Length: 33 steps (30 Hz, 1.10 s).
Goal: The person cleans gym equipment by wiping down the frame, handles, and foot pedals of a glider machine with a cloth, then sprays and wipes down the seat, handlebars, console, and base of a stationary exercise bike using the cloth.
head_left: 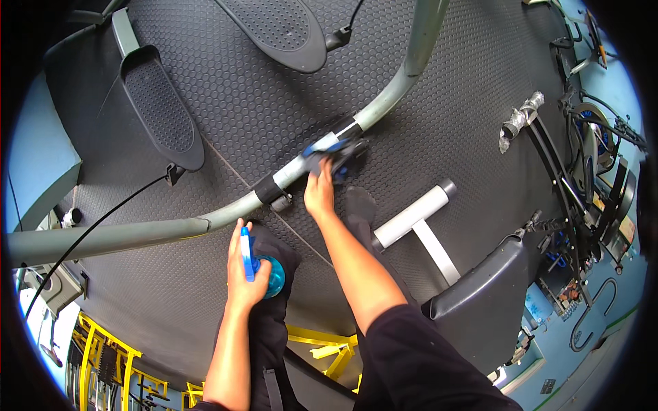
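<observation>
Head view: left hand (245, 279) grips a see-through blue plastic spray bottle (276, 278); right hand (319, 197) holds a blurry dark blue-grey cloth (334, 152) against the curved grey metal bar (236, 208). Looks like wiping; next probably needs rubbing along it.

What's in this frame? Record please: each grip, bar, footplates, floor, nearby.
left grip: closed around blue spray bottle
right grip: holding a motion-blurred dark and blue item, apparently a cloth, at the bar
bar: grey, curved, with a pale section between dark bands
footplates: two, black, textured, on the bar's far side
floor: black, studded
nearby: T-shaped silver piece and black pad, right of the right forearm
</observation>
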Available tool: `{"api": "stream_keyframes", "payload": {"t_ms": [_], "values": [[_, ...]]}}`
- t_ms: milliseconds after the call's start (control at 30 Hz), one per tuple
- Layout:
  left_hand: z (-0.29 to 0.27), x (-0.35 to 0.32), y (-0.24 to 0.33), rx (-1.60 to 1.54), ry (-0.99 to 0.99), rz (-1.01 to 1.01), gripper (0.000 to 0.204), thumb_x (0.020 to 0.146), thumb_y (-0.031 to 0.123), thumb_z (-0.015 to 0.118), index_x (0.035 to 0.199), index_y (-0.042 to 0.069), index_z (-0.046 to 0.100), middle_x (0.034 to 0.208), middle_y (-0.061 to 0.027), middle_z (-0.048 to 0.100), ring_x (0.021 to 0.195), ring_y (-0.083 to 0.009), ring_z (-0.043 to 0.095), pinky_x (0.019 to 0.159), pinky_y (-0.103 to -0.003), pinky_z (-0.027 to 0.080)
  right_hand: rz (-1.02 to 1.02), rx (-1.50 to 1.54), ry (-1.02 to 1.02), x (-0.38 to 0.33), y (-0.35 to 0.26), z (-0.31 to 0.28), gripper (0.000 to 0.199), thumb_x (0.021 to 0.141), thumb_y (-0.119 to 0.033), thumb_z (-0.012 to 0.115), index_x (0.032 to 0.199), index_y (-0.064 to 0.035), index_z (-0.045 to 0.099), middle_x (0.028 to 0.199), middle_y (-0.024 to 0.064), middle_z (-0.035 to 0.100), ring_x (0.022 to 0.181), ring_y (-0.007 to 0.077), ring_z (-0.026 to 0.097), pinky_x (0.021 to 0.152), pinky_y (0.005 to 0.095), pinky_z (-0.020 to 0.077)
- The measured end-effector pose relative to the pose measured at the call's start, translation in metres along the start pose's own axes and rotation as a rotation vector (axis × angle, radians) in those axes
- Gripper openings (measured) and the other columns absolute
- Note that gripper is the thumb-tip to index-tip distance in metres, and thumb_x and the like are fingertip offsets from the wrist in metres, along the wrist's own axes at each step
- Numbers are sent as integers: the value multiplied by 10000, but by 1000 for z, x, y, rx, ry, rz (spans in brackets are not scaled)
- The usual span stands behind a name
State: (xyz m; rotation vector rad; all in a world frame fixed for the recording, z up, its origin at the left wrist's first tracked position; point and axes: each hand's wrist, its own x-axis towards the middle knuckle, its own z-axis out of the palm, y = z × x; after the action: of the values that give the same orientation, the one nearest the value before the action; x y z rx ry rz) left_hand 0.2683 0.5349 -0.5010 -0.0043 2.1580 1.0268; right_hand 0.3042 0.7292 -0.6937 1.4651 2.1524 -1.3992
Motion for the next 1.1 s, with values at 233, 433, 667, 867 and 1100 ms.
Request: {"api": "stream_keyframes", "payload": {"t_ms": [233, 433, 667, 867, 1100], "values": [[-11, -21, -21, -5, 122, -46, 826, 744, 43, 603, 1529, -20, 350, 1479, -255, 491, 1397, -386, 464, 1157, -421, 365, -430, 111, -23, -21, -23, -23, 521, 906, -161, 488, 1415, -82, 574, 1503, 227, 487, 1403, 380, 457, 1169, 552, 308], [-2, -14, -7, -3, 47, 17, 717, 750, 52, 590, 1445, -50, 452, 1530, -272, 422, 1398, -415, 454, 1152, -448, 367, -826, -593, -176, -61, 91, 56, 699, 882, -213, 630, 1541, -186, 399, 1595, 173, 353, 1431, 409, 372, 1174, 592, 309], [-18, -29, -15, 6, 90, 3, 681, 749, 50, 573, 1412, -72, 482, 1554, -272, 389, 1410, -428, 436, 1156, -456, 364, -366, -332, -179, -130, 135, 49, 416, 924, -217, 632, 1292, -27, 601, 1344, 234, 578, 1205, 461, 557, 1018, 514, 470], [-15, -28, -19, 66, -38, 34, 795, 764, 13, 569, 1529, -11, 352, 1587, -192, 374, 1396, -345, 472, 1145, -437, 399, 90, -95, 287, -73, 35, 108, 214, 910, -139, 585, 1070, -20, 509, 1107, 209, 522, 1043, 429, 557, 925, 485, 448], [-17, -26, -22, -9, 25, 40, 721, 755, 70, 602, 1452, -46, 457, 1562, -278, 368, 1433, -423, 403, 1175, -454, 339, -718, -361, 61, -75, 33, 88, 209, 901, -121, 596, 1093, -65, 534, 991, 185, 540, 938, 406, 572, 861, 500, 480]]}}
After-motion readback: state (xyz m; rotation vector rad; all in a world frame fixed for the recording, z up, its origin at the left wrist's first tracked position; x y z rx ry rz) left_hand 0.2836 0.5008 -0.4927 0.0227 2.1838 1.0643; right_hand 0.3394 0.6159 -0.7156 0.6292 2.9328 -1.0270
